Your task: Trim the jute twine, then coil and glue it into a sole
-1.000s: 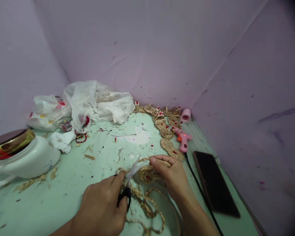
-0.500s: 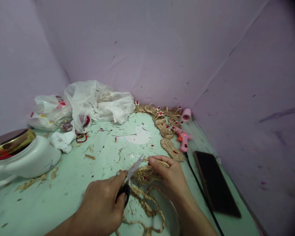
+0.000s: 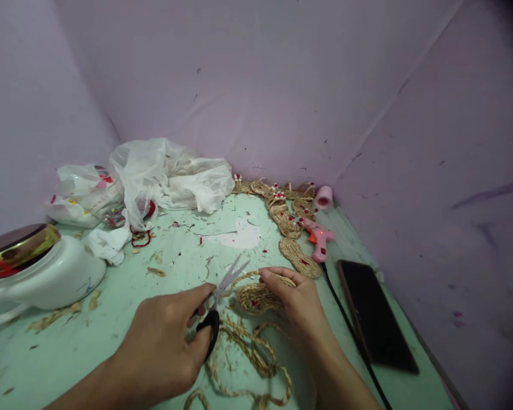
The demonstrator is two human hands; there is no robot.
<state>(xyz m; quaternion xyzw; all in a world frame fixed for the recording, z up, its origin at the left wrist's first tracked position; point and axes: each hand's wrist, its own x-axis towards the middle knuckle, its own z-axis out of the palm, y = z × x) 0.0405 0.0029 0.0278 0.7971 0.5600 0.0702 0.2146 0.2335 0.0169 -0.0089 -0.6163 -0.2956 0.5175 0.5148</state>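
Observation:
My left hand [image 3: 166, 336] is closed on black-handled scissors [image 3: 216, 307], whose blades are parted and point away from me. To their right, my right hand [image 3: 297, 299] grips a coiled oval of braided straw rope [image 3: 256, 299] with a small red mark on it. Finger and thumb pinch the rope's strand at the top of the coil. That strand arcs left toward the scissor blades; whether it touches them I cannot tell. Loose braided rope [image 3: 256, 353] lies in loops on the table below both hands.
A pink glue gun [image 3: 320, 245] with a black cord lies at right, near a dark phone [image 3: 376, 316]. Finished-looking straw coils [image 3: 284, 219] with red and white beads line the back. White plastic bags [image 3: 166, 176] and a white pot [image 3: 64, 270] stand left. Straw scraps litter the green table [image 3: 123, 307].
The scissors have moved slightly left and their blades have spread apart. The strand now shows stretched left from my right hand, which stays nearly in place.

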